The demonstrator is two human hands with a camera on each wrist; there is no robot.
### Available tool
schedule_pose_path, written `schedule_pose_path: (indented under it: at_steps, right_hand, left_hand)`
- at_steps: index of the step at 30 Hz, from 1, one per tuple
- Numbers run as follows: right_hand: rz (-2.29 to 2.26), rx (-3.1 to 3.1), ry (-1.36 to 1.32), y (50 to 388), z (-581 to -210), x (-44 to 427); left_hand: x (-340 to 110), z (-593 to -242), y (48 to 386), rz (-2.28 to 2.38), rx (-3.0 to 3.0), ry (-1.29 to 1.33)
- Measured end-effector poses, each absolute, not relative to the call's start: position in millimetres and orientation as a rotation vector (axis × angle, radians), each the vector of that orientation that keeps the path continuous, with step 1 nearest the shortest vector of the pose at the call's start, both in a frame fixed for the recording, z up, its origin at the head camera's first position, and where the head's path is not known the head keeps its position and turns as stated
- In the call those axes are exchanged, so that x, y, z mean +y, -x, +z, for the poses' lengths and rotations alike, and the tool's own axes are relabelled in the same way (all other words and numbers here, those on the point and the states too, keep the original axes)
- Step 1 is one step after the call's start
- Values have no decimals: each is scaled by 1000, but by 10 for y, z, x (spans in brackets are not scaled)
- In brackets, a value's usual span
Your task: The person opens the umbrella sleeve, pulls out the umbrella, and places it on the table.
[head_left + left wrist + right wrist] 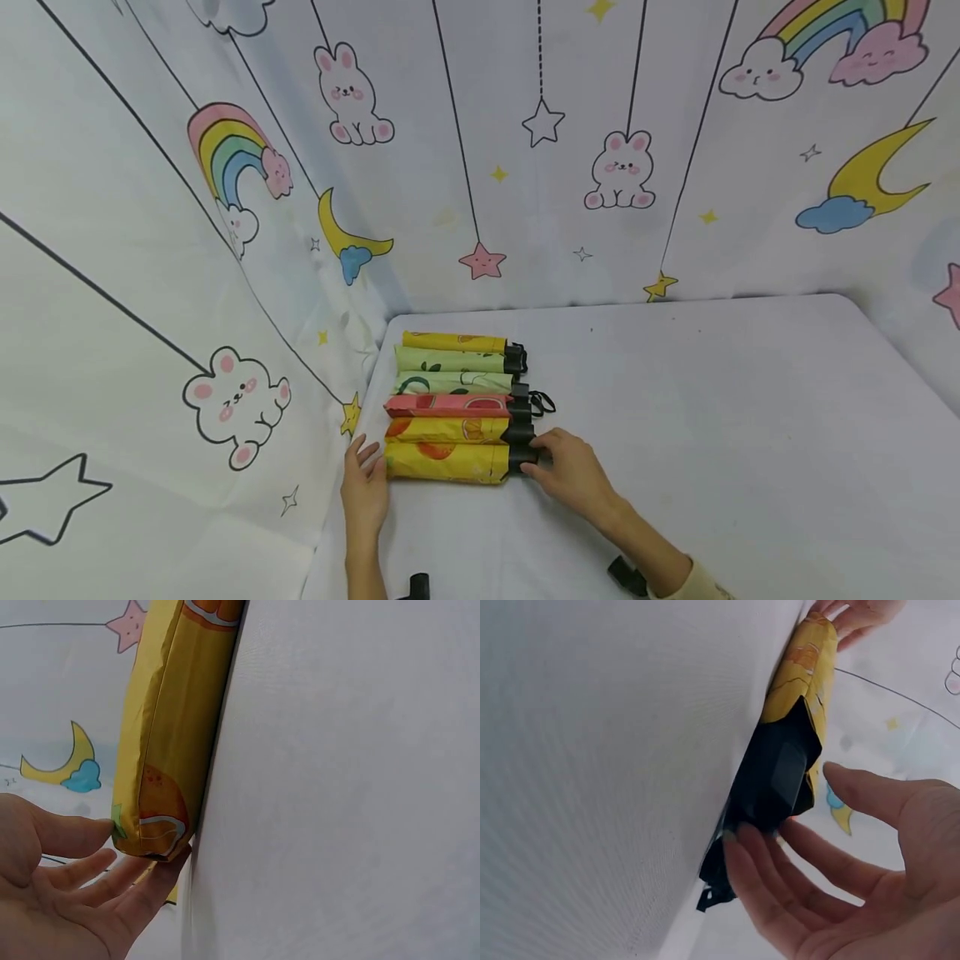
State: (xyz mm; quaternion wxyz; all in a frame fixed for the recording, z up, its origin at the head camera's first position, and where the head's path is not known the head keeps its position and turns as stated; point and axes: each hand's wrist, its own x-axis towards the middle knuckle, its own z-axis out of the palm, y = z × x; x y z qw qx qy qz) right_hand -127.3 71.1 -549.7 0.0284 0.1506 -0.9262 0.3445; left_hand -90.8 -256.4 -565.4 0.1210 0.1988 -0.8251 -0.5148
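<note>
Several folded umbrellas lie side by side in a column in the head view. The nearest is yellow with orange fruit prints (447,462), (165,727), its black handle (772,776) pointing right. My left hand (366,485), (79,900) touches its left end, thumb on one side and loosely bent fingertips at the tip. At the handle end is my right hand (576,477), (847,881); its fingertips touch the black end, while the thumb stands apart in the right wrist view. Beyond lie another yellow umbrella (442,431), a red one (450,406), two green ones (453,382), (450,360) and a thin yellow one (453,342).
The white tabletop (712,417) extends to the right of the umbrellas. A white curtain (412,167) with rabbits, stars and rainbows hangs behind and to the left. Black objects (419,586), (627,575) show at the near edge of the head view.
</note>
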Motion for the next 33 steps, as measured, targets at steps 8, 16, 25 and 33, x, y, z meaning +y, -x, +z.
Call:
schedule_pose_path:
  at_steps: [8, 16, 25, 33]
  right_hand:
    - [1009, -2934, -518, 1307, -5540, 711]
    - [1050, -2932, -573, 1330, -5562, 717]
    - [1040, -2934, -548, 1355, -5580, 713]
    - [1180, -2982, -529, 1379, -5594, 718]
  left_hand:
    - [-2564, -5646, 924, -1418, -2392, -658]
    - [-2570, -5651, 897, -1411, -2345, -701]
    - [-2564, -5691, 896, -1406, -2307, -717]
    - [-2534, -5691, 901, -1414, -2220, -769]
